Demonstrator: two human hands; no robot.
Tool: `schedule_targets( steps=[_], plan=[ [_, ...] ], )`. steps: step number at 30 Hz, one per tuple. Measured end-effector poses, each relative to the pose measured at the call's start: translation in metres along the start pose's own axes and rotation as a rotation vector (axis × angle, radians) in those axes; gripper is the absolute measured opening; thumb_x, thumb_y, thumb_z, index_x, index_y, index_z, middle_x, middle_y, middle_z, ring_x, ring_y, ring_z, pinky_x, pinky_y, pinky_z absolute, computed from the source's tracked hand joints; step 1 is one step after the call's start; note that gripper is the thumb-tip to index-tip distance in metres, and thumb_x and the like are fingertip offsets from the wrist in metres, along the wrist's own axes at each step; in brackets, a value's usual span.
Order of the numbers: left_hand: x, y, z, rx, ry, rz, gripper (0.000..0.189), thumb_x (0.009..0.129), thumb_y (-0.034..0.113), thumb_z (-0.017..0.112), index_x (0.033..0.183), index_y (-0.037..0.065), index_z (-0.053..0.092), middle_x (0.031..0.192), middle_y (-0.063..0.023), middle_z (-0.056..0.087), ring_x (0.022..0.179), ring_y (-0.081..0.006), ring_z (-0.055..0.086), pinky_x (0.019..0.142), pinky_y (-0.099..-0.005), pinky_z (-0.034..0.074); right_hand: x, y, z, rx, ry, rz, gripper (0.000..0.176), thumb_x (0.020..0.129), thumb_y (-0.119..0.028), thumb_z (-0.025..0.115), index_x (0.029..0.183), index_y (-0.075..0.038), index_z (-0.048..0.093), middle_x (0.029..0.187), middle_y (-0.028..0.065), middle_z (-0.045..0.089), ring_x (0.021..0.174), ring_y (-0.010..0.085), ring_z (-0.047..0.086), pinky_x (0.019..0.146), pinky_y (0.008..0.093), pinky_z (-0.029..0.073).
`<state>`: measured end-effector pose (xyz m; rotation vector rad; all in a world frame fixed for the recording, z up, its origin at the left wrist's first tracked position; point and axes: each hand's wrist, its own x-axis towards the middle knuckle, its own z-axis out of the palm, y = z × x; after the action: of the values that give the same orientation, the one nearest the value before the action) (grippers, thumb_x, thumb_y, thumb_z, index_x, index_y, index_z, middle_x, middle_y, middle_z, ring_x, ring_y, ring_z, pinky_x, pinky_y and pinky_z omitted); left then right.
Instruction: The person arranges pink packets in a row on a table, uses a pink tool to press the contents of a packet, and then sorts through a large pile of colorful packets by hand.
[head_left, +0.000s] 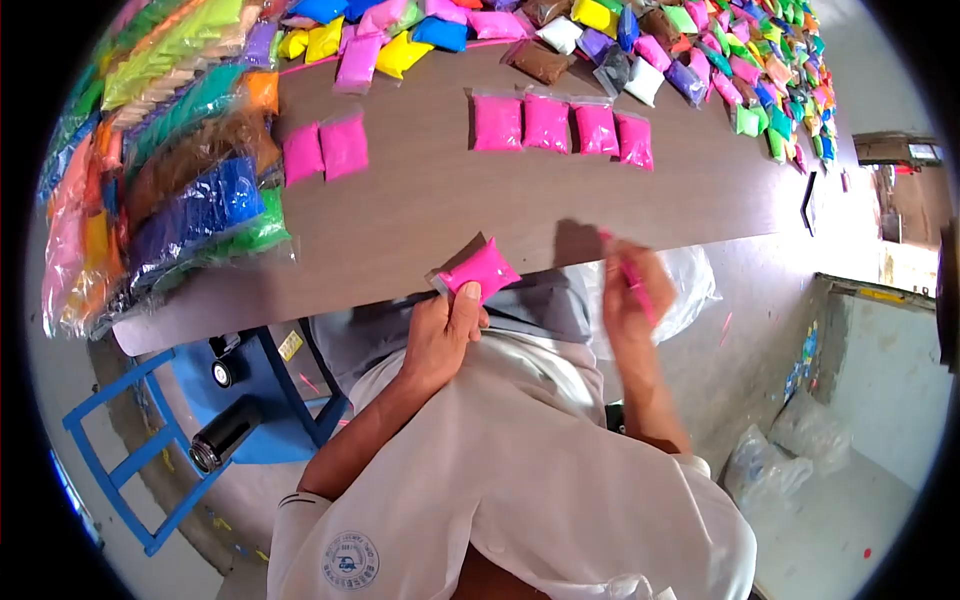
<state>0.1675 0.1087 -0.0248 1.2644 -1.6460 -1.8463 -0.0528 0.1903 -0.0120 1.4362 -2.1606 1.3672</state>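
Note:
My left hand (440, 338) is closed on a small pink packet (484, 268), thumb on top, at the table's front edge. The packet is filled, in a clear plastic sleeve. To its right, my right hand (632, 305) is raised near the same edge and slightly blurred. Its fingers are closed around a thin pink strip (637, 287), whose exact kind I cannot make out. Farther in on the table lie a row of several pink packets (497, 123) and, to the left, a pair of pink packets (345, 146).
Stacked bags of coloured packets (195, 205) cover the left side of the brown table (400, 205). Loose mixed-colour packets (740, 70) pile along its back. A clear plastic bag (690, 290) hangs by my lap. A black flask (225, 435) lies on a blue chair (262, 400).

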Motion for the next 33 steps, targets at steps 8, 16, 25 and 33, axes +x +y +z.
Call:
schedule_targets(
  steps=[8, 16, 25, 33],
  plan=[
    [0.007, -0.001, -0.006, -0.243, -0.127, -0.107, 0.057, 0.099, 0.052, 0.05, 0.065, 0.007, 0.05, 0.066, -0.0072, 0.061, 0.054, -0.0105, 0.054, 0.049, -0.0259, 0.041, 0.097, 0.139, -0.047, -0.604, -0.122, 0.006, 0.021, 0.093, -0.01, 0.058, 0.112, -0.004, 0.065, 0.097, 0.0196, 0.066, 0.09, 0.0384, 0.064, 0.076, 0.0473, 0.05],
    [0.004, 0.006, -0.007, -0.271, -0.139, -0.155, 0.056, 0.1, 0.052, 0.05, 0.066, 0.007, 0.05, 0.066, -0.0073, 0.061, 0.055, -0.011, 0.054, 0.049, -0.0244, 0.041, 0.145, 0.112, -0.062, -0.672, -0.161, 0.112, 0.029, 0.089, -0.007, 0.058, 0.117, -0.005, 0.061, 0.104, 0.0184, 0.066, 0.093, 0.0389, 0.064, 0.078, 0.0465, 0.052],
    [-0.001, 0.033, -0.018, -0.099, -0.331, -0.022, 0.054, 0.102, 0.047, 0.046, 0.079, 0.001, 0.062, 0.066, -0.0031, 0.059, 0.059, -0.0106, 0.054, 0.056, -0.0288, 0.046, 0.063, -0.05, 0.013, 0.246, -0.951, -0.348, 0.03, 0.092, -0.017, 0.061, 0.117, 0.0, 0.063, 0.12, 0.0167, 0.062, 0.111, 0.0357, 0.058, 0.094, 0.0434, 0.048],
    [-0.001, 0.04, -0.058, -0.102, -0.336, -0.07, 0.054, 0.101, 0.046, 0.051, 0.078, -0.002, 0.062, 0.067, -0.0034, 0.059, 0.059, -0.0118, 0.054, 0.056, -0.0295, 0.045, 0.09, -0.07, 0.02, 0.576, -1.522, 0.142, 0.033, 0.096, -0.029, 0.063, 0.105, 0.003, 0.062, 0.081, 0.0153, 0.059, 0.07, 0.0255, 0.056, 0.064, 0.0378, 0.045]
  ],
)
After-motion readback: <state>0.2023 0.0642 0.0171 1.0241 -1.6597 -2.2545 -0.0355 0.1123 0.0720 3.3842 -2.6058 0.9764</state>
